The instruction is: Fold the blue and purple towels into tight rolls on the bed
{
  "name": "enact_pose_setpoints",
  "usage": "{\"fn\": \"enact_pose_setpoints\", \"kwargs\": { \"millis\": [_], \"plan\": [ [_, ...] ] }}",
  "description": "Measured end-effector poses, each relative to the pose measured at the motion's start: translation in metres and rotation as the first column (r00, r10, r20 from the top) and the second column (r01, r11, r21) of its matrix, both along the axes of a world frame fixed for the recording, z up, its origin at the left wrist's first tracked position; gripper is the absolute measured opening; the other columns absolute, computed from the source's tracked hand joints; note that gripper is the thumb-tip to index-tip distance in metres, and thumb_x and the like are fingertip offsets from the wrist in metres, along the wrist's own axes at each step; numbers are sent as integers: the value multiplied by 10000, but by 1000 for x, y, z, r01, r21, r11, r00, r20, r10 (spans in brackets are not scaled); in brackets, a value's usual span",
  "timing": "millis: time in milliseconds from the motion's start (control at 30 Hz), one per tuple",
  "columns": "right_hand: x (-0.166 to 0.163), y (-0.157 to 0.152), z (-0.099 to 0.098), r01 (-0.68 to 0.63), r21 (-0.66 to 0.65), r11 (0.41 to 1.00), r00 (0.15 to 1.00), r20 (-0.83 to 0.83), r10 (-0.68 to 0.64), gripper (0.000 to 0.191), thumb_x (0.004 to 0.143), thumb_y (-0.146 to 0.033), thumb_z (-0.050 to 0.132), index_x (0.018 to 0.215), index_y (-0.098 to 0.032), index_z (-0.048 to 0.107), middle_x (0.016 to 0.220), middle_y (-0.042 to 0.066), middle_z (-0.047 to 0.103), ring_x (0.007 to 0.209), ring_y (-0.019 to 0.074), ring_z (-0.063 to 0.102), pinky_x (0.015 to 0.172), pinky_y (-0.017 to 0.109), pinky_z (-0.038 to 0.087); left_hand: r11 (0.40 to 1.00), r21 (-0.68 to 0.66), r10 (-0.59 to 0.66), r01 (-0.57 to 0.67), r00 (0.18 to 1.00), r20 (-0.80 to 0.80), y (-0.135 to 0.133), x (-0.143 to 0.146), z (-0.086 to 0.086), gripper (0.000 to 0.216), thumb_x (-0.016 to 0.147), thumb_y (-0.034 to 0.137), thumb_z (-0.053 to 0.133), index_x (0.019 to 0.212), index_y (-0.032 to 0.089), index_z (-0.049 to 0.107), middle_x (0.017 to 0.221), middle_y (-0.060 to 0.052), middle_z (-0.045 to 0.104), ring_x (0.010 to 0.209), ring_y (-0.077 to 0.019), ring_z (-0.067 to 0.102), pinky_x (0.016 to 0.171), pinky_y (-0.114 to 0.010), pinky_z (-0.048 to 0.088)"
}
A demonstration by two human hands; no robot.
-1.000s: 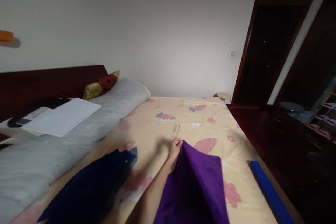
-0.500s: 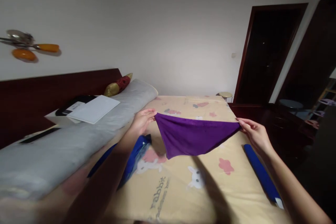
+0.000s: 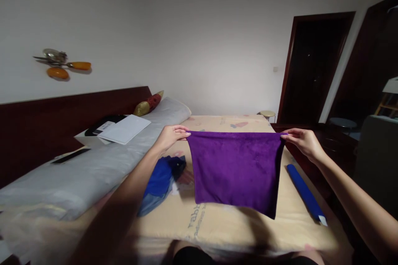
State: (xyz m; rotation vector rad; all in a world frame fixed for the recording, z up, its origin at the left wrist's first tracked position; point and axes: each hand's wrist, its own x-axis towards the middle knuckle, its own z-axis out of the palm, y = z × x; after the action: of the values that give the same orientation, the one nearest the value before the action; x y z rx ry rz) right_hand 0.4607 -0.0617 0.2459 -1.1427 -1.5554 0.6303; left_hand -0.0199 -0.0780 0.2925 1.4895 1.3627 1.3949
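Note:
A purple cloth (image 3: 236, 169) hangs spread between my hands above the bed, its top edge pulled nearly straight. My left hand (image 3: 174, 136) pinches the top left corner. The top right corner is pinched in my right hand (image 3: 301, 140). Below and behind my left forearm lies a crumpled blue cloth (image 3: 160, 178), partly hidden by that arm. A blue roll (image 3: 306, 194) with a white tag at its near end rests on the bed under my right forearm.
The bed (image 3: 168, 230) has a cream rabbit-print cover. Along the dark headboard (image 3: 62, 116) runs a long grey cushion (image 3: 93, 178), bearing a white flat box (image 3: 124, 129) and a red-gold pillow (image 3: 149, 104). A stool (image 3: 267, 114) stands beyond the bed, near a dark door (image 3: 314, 70).
The purple cloth has unfolded downward from a sagging triangle into a hanging rectangle, its top edge now taut and level. Both hands keep their corners. The view has shifted a little left.

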Motion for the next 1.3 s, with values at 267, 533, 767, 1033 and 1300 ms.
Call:
{"fn": "enact_pose_setpoints", "kwargs": {
  "millis": [267, 533, 767, 1033, 1300],
  "plan": [
    [11, -18, 6, 79, 110, 991, 946, 304, -109, 572, 701, -750, 602, 803, -200, 723, 740, 70, 720, 715, 252, 683, 647, 304, 504, 992, 12, -118, 124, 966, -230, -11, -2, -1, 263, 520, 329, 848, 664, 178, 688, 564, -20, 663, 545, -188, 636, 535, -273, 506],
    [12, -19, -2, 45, 182, 982, 936, 336, -105, 551, 765, -731, 548, 813, -207, 713, 768, 57, 723, 729, 243, 685, 644, 285, 487, 994, 40, -84, 97, 963, -255, -18, -6, 0, 232, 604, 344, 811, 697, 176, 679, 576, -10, 638, 543, -181, 619, 567, -283, 490],
    [12, -12, -8, 5, 129, 992, 935, 351, -51, 595, 771, -765, 501, 781, -205, 702, 726, 64, 718, 705, 232, 675, 652, 285, 483, 996, -17, -84, 82, 968, -237, -10, -16, -11, 300, 568, 390, 833, 704, 195, 650, 483, 28, 598, 424, -130, 543, 456, -237, 439],
    [0, 28, -52, -52, -131, 990, 994, 92, 64, 539, 635, -714, 689, 589, -183, 609, 472, 19, 602, 389, 119, 512, 464, 241, 396, 960, -222, -205, 170, 968, -147, 22, -11, -71, 456, 616, 557, 769, 799, 206, 542, 542, -30, 678, 386, -168, 592, 372, -211, 385],
    [-22, 73, -76, -24, -136, 990, 989, -148, 3, 597, 641, -763, 633, 716, -171, 610, 694, 121, 701, 611, 212, 671, 441, 243, 413, 995, -63, -85, 82, 995, -42, 66, 14, -97, 568, 533, 641, 765, 763, 218, 464, 659, -77, 719, 600, -242, 698, 531, -297, 512]
  ]
}}
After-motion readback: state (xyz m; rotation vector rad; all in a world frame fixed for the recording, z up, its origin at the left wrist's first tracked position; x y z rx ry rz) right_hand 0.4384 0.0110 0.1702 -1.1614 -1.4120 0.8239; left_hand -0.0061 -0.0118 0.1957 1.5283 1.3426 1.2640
